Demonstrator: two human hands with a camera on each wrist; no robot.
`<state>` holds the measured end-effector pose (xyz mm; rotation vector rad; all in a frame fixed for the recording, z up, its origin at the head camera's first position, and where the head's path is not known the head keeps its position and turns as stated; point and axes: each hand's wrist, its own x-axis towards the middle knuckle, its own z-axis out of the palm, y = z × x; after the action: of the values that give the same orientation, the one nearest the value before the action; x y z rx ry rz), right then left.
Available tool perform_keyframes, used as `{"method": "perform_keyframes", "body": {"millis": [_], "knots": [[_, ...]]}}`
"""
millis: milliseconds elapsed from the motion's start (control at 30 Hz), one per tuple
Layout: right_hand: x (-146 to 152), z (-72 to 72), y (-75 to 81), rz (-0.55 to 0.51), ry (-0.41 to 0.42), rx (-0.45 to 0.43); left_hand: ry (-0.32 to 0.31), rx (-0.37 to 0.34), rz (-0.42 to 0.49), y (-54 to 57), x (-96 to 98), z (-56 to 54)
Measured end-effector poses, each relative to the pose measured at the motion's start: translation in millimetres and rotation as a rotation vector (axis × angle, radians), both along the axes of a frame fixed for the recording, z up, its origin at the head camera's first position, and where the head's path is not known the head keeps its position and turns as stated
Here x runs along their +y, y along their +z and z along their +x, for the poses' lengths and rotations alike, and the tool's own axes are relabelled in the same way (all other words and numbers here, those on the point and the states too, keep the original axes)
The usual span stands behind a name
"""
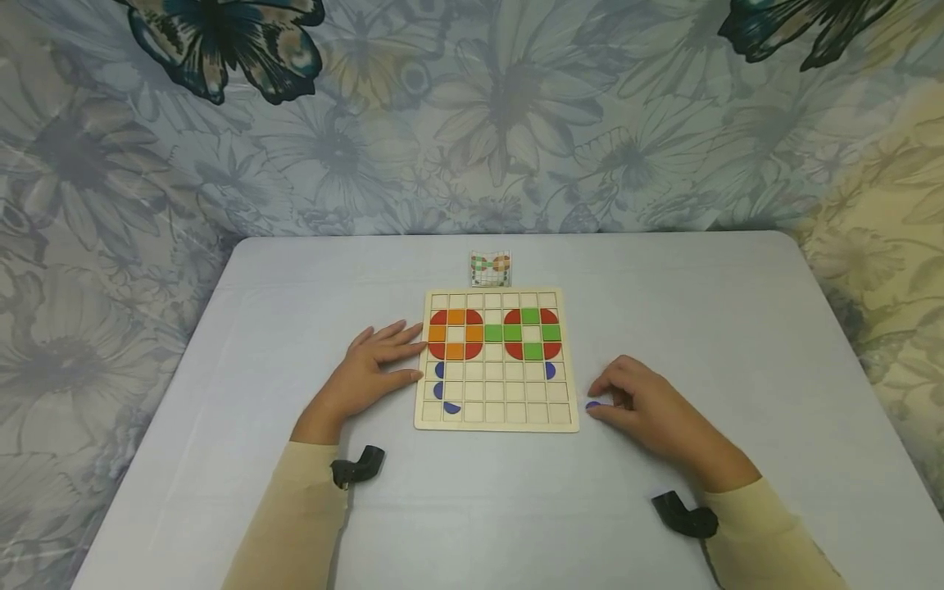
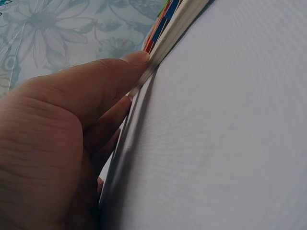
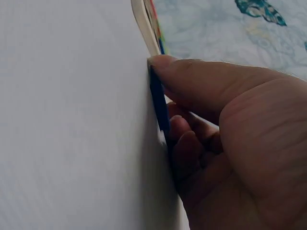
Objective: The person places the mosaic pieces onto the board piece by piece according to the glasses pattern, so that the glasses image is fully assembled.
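Note:
A square wooden grid board (image 1: 501, 417) lies flat on the table, with red corner pieces and orange squares (image 1: 456, 351) forming a ring at its left. A second ring has red corners and green squares (image 1: 530, 315). Below them sit several blue half-round pieces (image 1: 452, 407). My left hand (image 1: 372, 365) touches the board's left edge, fingers spread and fairly straight; its thumb (image 2: 136, 58) meets the rim in the left wrist view. Right of the board, my right hand (image 1: 649, 406) pinches a blue half-round piece (image 3: 159, 103) between thumb and curled fingers, low over the table.
A small pattern card (image 1: 490, 269) stands behind the board's top edge, showing a similar coloured design. White cloth (image 1: 487, 508) covers the table. Black wrist mounts (image 1: 359, 467) stick out from both sleeves. Flowered fabric (image 1: 509, 123) hangs behind the table.

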<state>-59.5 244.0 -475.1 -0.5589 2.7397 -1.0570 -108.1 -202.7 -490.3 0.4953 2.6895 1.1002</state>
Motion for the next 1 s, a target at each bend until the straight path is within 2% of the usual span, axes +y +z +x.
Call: {"method": "perform_keyframes", "body": {"millis": [167,400,833,1000], "knots": [[4.7,-1.5,0.0,0.008,0.01,-0.004,0.0,0.001,0.0,0.4,-0.2,-0.2],[5.1,-1.5,4.8,0.068,-0.042,-0.027,0.009,-0.005,0.006,0.1,0.7,-0.3],[0.5,0.5,7.1,0.068,-0.035,-0.024,0.0,0.006,0.018,-2.8,-1.3,-0.7],[-2.0,1.2,5.4,0.055,-0.019,0.028,0.0,0.003,0.022,-2.4,-1.4,-0.5]]}}
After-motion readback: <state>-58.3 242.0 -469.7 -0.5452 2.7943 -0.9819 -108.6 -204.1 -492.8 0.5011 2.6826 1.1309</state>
